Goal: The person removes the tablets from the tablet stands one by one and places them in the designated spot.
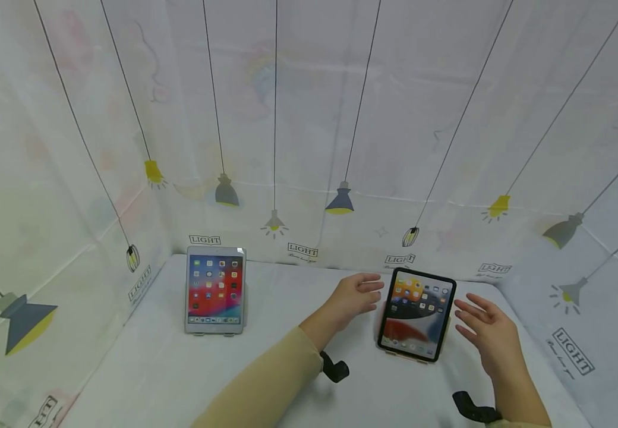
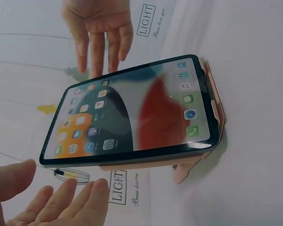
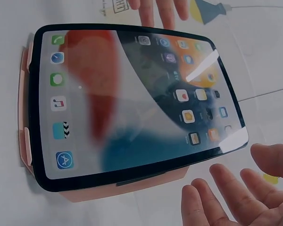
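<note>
The black tablet (image 1: 418,314) sits in a pink stand (image 3: 127,188) (its front lips (image 3: 28,147) show clearly only in the wrist views). Left hand (image 1: 353,299) and right hand (image 1: 493,336), fingers loosely extended, flank it; only the head view shows the white tablet (image 1: 215,291).

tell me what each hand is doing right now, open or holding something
Left hand: open, holding nothing, beside the black-framed tablet.
Right hand: open, holding nothing, on that tablet's other side.
</note>
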Demonstrator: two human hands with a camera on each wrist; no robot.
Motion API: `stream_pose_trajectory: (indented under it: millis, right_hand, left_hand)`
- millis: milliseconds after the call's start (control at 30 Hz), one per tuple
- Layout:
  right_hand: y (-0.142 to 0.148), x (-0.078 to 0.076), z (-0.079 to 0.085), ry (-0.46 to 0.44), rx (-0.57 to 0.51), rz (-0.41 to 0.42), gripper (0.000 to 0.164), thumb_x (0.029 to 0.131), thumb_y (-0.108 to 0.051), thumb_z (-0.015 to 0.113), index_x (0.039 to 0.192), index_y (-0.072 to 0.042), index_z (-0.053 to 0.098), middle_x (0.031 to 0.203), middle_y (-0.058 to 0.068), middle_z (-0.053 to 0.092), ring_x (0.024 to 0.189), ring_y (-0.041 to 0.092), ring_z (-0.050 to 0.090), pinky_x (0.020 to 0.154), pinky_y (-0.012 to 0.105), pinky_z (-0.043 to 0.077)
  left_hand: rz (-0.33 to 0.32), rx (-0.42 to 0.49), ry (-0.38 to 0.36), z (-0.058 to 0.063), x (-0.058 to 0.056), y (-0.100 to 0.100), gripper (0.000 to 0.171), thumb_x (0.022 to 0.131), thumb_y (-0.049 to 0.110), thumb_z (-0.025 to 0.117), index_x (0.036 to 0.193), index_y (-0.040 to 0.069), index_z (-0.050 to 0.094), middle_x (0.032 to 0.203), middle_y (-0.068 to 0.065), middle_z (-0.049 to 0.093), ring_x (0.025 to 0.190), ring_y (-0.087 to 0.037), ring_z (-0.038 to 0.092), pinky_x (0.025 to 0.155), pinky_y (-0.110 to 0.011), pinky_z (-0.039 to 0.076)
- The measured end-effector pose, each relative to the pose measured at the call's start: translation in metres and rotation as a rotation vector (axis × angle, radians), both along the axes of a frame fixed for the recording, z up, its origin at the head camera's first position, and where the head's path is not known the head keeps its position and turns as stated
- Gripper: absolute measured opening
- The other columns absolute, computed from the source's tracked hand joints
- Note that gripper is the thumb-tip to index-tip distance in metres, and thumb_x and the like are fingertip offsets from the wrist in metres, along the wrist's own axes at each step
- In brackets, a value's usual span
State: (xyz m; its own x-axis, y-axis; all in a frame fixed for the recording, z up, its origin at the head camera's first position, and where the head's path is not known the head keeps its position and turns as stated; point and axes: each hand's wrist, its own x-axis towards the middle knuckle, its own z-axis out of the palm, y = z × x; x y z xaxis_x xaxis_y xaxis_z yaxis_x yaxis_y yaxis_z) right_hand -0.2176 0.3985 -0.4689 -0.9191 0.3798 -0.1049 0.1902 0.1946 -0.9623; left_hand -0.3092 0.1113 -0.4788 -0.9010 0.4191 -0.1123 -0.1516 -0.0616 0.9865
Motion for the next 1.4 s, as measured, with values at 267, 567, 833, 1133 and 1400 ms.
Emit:
stream_pose_trajectory:
  millis: [267, 567, 833, 1133, 1400]
  right_hand:
    - [0.004, -0.007, -0.001, 0.041, -0.04, 0.053, 0.065, 0.11, -0.022, 0.063, 0.168, -0.009, 0.034, 0.163, 0.017, 0.05, 0.109, -0.007, 0.065, 0.086, 0.015, 0.062]
    - [0.005, -0.012, 0.002, 0.076, -0.057, 0.073, 0.065, 0.11, -0.02, 0.063, 0.167, -0.007, 0.035, 0.14, 0.0, 0.063, 0.106, -0.007, 0.068, 0.086, 0.015, 0.062]
    - [0.006, -0.011, 0.003, 0.118, -0.069, 0.105, 0.06, 0.108, -0.014, 0.065, 0.162, -0.004, 0.039, 0.115, -0.019, 0.068, 0.103, -0.005, 0.072, 0.086, 0.015, 0.062]
    - [0.011, -0.012, 0.001, 0.131, -0.15, 0.095, 0.054, 0.104, -0.006, 0.069, 0.154, -0.009, 0.048, 0.104, -0.019, 0.074, 0.097, -0.001, 0.075, 0.083, 0.016, 0.064]
    - [0.007, -0.012, 0.001, 0.137, -0.163, 0.044, 0.047, 0.103, -0.007, 0.072, 0.148, -0.009, 0.056, 0.105, -0.014, 0.071, 0.096, 0.001, 0.073, 0.08, 0.019, 0.065]
  left_hand:
    - [-0.015, 0.04, -0.011, 0.001, -0.007, 0.007, 0.039, 0.104, 0.007, 0.069, 0.141, 0.017, 0.068, 0.144, -0.009, 0.072, 0.131, -0.025, 0.071, 0.106, -0.044, 0.062]
    - [-0.041, 0.066, -0.036, 0.006, -0.016, 0.011, 0.037, 0.105, 0.007, 0.068, 0.14, 0.018, 0.068, 0.141, -0.009, 0.074, 0.129, -0.024, 0.071, 0.113, -0.05, 0.058]
    - [-0.057, 0.084, -0.029, 0.009, -0.022, 0.015, 0.041, 0.103, 0.003, 0.069, 0.143, 0.011, 0.067, 0.13, -0.009, 0.078, 0.12, -0.023, 0.076, 0.114, -0.054, 0.056]
    - [-0.033, 0.074, -0.01, 0.012, -0.02, 0.018, 0.037, 0.102, 0.0, 0.069, 0.138, 0.009, 0.07, 0.121, -0.009, 0.08, 0.109, -0.022, 0.078, 0.108, -0.051, 0.061]
    - [0.019, 0.063, -0.023, 0.011, -0.019, 0.026, 0.026, 0.099, 0.002, 0.074, 0.122, 0.015, 0.077, 0.108, -0.005, 0.08, 0.097, -0.019, 0.078, 0.096, -0.046, 0.067]
